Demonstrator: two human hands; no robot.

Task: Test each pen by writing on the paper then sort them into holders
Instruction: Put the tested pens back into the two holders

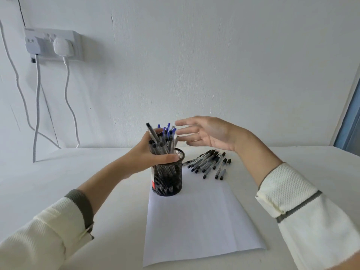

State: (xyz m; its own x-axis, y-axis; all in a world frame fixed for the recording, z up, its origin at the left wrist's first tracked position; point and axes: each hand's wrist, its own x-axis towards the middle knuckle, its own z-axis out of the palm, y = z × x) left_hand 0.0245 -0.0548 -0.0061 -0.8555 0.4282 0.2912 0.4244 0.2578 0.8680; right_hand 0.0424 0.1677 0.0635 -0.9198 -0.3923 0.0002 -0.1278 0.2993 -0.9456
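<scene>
The left grip (150, 154) is wrapped round the top of the black mesh pen holder (167, 179), thumb across its near rim. The holder stands on the far end of the paper (194, 221), crammed with upright pens (162, 138). The right grip (210, 133) hovers just right of their tops, fingers spread, holding nothing. Loose pens (210, 162) lie heaped on the surface (58, 172), right of the holder. The sheet looks blank, so I'd judge testing has hardly begun.
</scene>
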